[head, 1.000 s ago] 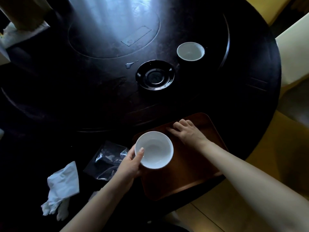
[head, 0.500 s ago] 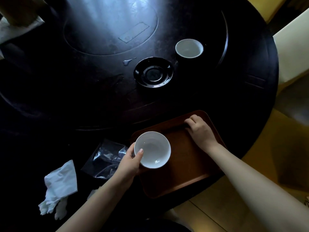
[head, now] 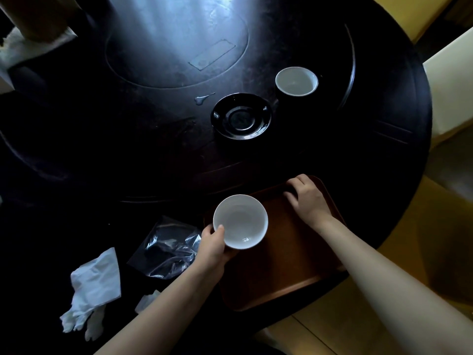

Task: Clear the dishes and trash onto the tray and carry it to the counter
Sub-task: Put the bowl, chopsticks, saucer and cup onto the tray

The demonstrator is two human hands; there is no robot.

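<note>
A brown tray [head: 286, 267] lies at the near edge of the dark round table [head: 128, 155]. My left hand [head: 212, 248] grips a white bowl [head: 240, 221] by its rim, over the tray's left end. My right hand [head: 308, 198] rests curled over the tray's far rim. Farther out stand a black saucer [head: 240, 116] and a cup with a white inside [head: 297, 81]. A crumpled clear plastic wrapper [head: 169, 248] lies left of the tray, and a crumpled white napkin [head: 93, 290] lies farther left.
A small spill of liquid [head: 202, 98] sits left of the saucer. A small white scrap [head: 147, 301] lies near my left forearm. Yellow seats [head: 448, 219] stand to the right of the table, and a pale cloth [head: 23, 49] lies at the far left.
My right hand slid along the tray's far rim toward its right corner. The bowl in my left hand stayed over the tray's left end.
</note>
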